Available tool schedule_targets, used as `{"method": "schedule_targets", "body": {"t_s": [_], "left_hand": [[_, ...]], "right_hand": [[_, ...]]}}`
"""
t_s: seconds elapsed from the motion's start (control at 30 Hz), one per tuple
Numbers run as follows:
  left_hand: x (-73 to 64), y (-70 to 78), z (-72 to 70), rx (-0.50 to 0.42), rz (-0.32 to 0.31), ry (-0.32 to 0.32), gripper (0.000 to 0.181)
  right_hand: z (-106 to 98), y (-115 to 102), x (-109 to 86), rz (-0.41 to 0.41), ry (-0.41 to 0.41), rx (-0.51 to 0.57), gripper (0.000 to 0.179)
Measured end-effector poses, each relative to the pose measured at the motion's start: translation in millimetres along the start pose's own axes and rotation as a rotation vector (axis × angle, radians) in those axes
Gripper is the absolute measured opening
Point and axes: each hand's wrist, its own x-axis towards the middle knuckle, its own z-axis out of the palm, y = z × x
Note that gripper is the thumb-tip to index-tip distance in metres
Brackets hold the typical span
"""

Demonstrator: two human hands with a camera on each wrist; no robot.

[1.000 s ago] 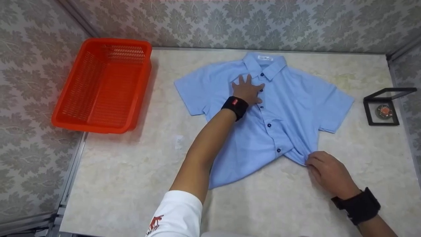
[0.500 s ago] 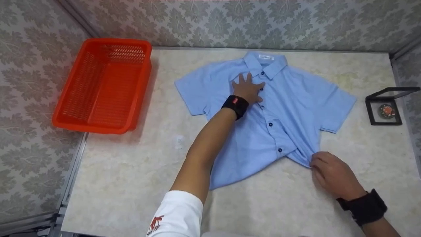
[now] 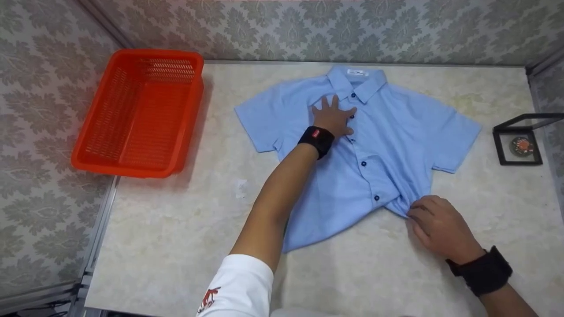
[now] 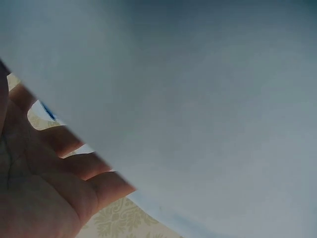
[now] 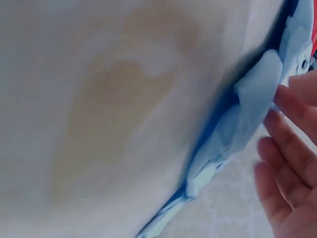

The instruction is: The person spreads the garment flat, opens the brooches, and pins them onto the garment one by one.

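Note:
A light blue short-sleeved shirt (image 3: 396, 127) lies front up, its collar toward the back wall and dark buttons down the middle. My left hand (image 3: 332, 118) rests on its chest beside the button row, fingers spread. In the left wrist view, the left hand (image 4: 44, 168) shows at the lower left, partly covered by a large blurred pale surface. At the lower right hem, my right hand (image 3: 443, 226) pinches the shirt's edge, where the cloth is bunched into folds. The right wrist view has the right hand (image 5: 292, 163) by the folded blue hem (image 5: 247, 106).
An orange-red plastic basket (image 3: 152, 119) with slotted sides stands on the table's left. Near the right edge sits a black frame-like stand (image 3: 500, 147) with a round patterned piece (image 3: 521, 146) in it. Patterned walls (image 3: 291, 31) border the pale tabletop (image 3: 176, 246).
My right hand pulls the hem slightly to the right, then comes back a little left and up with it. The left hand stays on the shirt's chest.

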Motion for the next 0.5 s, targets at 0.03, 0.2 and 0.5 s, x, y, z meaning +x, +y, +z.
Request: {"method": "schedule_targets", "body": {"t_s": [0.03,0.2,0.5], "left_hand": [[0.5,0.0,0.2,0.000,0.002,0.004,0.071],[1.7,-0.5,1.1,0.006,0.011,0.002,0.071],[4.3,-1.0,3.0,0.020,-0.002,-0.015,0.071]], "right_hand": [[0.7,-1.7,2.7,-0.020,0.016,-0.007,0.017],[5.3,-10.4,11.8,-0.067,0.020,-0.013,0.017],[22.4,-25.9,21.2,-0.134,-0.109,0.099,0.022]]}}
